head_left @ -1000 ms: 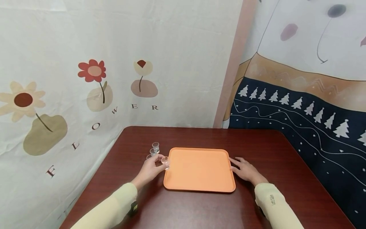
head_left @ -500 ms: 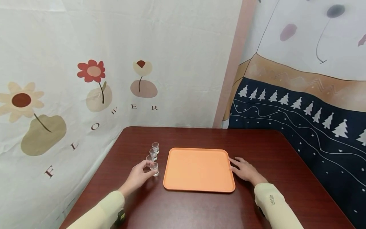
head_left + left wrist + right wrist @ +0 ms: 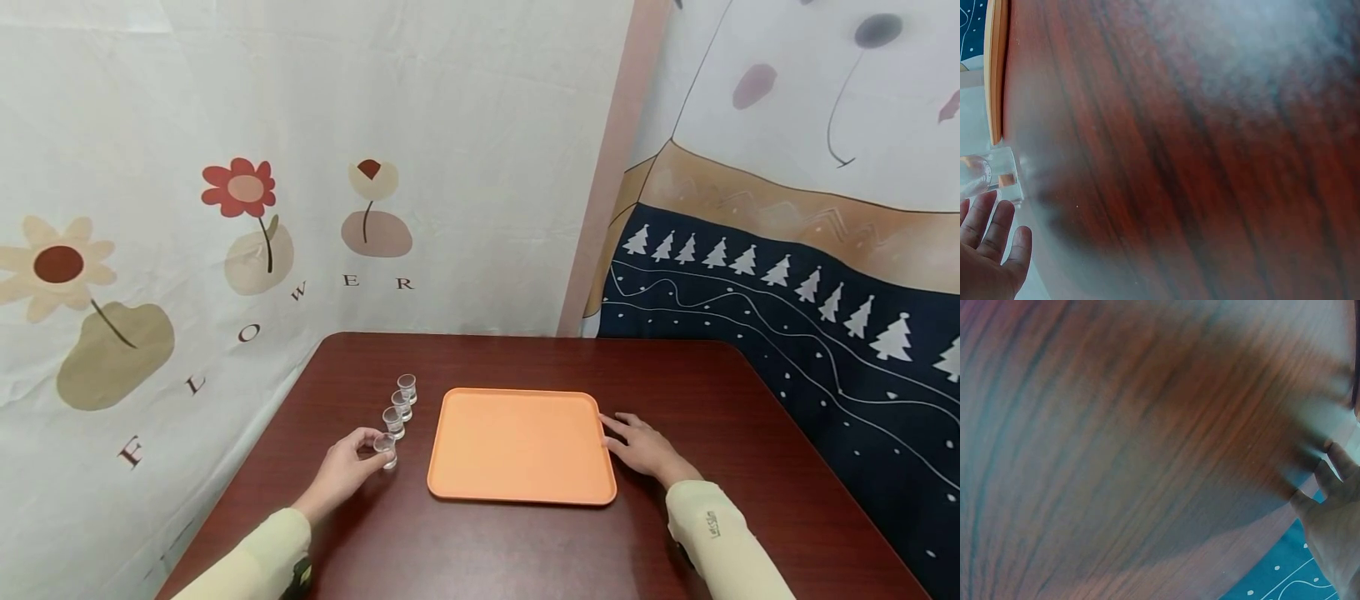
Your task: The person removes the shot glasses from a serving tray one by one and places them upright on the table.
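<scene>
My left hand [image 3: 371,446] grips a small clear glass [image 3: 386,451] between thumb and fingers, low on the dark wood table [image 3: 525,358] left of the orange tray [image 3: 521,446]. In the left wrist view the glass [image 3: 994,178] shows just above my fingers [image 3: 991,225], beside the tray's edge [image 3: 995,69]. Three more small glasses [image 3: 401,405] stand in a line behind it. My right hand [image 3: 615,435] lies flat on the table, fingertips at the tray's right edge. The tray holds nothing.
Printed cloth hangs close behind and on both sides of the table: flowers on the left [image 3: 247,192], trees on dark blue on the right [image 3: 810,283]. In the right wrist view only table wood and my right hand [image 3: 1332,519] show.
My left hand has carried the glass from the tray's left rim leftward and toward me, down to the near end of the row of glasses. The right hand has stayed put.
</scene>
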The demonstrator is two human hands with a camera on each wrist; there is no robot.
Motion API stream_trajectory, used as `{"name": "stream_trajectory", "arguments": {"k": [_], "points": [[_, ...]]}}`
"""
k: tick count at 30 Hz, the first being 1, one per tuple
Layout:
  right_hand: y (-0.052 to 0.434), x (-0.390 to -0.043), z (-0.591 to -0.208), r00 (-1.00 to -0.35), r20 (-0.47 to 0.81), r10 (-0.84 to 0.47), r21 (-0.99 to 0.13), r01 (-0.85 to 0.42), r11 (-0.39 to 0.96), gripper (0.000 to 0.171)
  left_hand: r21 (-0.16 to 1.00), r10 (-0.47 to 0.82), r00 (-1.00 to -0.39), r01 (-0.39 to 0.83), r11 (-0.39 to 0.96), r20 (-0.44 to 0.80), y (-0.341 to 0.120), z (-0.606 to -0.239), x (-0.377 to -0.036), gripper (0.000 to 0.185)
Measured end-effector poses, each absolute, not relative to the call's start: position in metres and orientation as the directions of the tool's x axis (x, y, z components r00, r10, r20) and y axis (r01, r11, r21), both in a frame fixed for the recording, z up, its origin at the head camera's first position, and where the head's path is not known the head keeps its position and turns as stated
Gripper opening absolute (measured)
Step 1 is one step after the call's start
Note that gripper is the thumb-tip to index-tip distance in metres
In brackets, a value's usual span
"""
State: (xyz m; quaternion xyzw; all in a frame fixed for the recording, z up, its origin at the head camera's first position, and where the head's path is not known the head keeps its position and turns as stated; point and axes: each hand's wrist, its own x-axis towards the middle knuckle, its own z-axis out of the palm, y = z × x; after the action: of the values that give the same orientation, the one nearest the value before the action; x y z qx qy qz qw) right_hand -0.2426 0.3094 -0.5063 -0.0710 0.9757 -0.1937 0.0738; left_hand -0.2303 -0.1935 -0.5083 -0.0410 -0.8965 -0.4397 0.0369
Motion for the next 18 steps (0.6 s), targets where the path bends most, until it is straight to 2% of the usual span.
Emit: {"name": "stream_trajectory", "arguments": {"k": [12,18], "points": [[0.3084,-0.2422,-0.5057,-0.979,-0.121,-0.162,-0.391,-0.103,0.914,0.056,0.777,0.037,-0.995,0.097,0.621,0.095,-0.1926,-0.5107,-0.2372,0.034],[0.3087,-0.2428,-0.5057,-0.98,-0.115,-0.165,-0.39,-0.108,0.914,0.056,0.779,0.029,-0.996,0.084,0.621,0.084,-0.1931,-0.51,-0.2374,0.043]]}}
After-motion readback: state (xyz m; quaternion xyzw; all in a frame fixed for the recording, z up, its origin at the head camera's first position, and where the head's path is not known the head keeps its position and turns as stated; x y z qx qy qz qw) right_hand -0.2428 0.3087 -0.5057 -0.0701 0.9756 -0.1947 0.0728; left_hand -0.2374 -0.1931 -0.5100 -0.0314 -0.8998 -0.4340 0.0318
